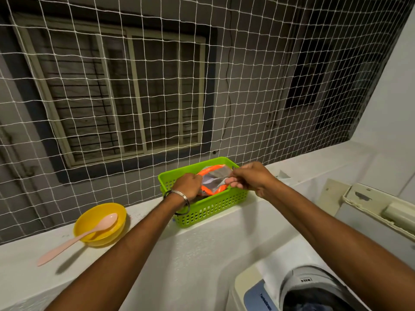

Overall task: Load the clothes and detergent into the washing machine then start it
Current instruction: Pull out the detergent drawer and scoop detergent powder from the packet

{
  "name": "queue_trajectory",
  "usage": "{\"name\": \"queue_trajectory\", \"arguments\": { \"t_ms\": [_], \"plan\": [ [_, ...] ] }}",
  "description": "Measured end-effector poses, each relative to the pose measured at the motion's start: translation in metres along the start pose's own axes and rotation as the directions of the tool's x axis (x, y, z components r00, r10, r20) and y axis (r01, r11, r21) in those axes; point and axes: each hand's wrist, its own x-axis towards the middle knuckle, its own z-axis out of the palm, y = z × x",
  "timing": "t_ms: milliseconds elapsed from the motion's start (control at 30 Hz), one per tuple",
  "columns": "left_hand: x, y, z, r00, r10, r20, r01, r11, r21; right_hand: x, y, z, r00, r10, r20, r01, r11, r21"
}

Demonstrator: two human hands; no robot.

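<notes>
An orange detergent pouch with a silvery inside stands in a green plastic basket on the white ledge. My left hand grips the pouch's left edge, a metal bangle on its wrist. My right hand pinches the right edge of the pouch's mouth, and the mouth is spread apart between them. The washing machine is at the bottom right with its lid up and dark clothes just visible in the drum.
A yellow bowl with a pink spoon resting in it sits on the ledge to the left. White netting closes the opening behind the ledge. A cream wall-mounted unit is at the right.
</notes>
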Motion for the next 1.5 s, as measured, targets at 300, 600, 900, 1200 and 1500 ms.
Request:
{"name": "queue_trajectory", "arguments": {
  "t_ms": [300,600,900,1200,1500],
  "plan": [
    [0.000,-0.002,0.004,0.999,-0.002,-0.040,-0.001,0.998,-0.064,-0.016,0.000,-0.051,0.995,0.080,-0.053,-0.071,0.987,0.143],
    [-0.001,-0.003,0.007,0.998,0.028,-0.062,-0.027,1.000,0.006,-0.043,0.007,-0.108,0.983,0.154,-0.101,-0.128,0.966,0.225],
    [-0.003,-0.005,0.010,0.991,0.084,-0.103,-0.078,0.995,0.062,-0.047,0.019,-0.150,0.955,0.180,-0.235,-0.108,0.952,0.287],
    [-0.009,-0.003,0.009,0.984,0.125,-0.127,-0.116,0.991,0.072,-0.010,0.047,-0.142,0.867,0.020,-0.498,0.047,0.991,0.123],
    [-0.011,0.001,0.007,0.982,0.128,-0.140,-0.118,0.990,0.082,0.015,0.075,-0.133,0.832,0.066,-0.551,-0.014,0.995,0.098]
  ]
}}
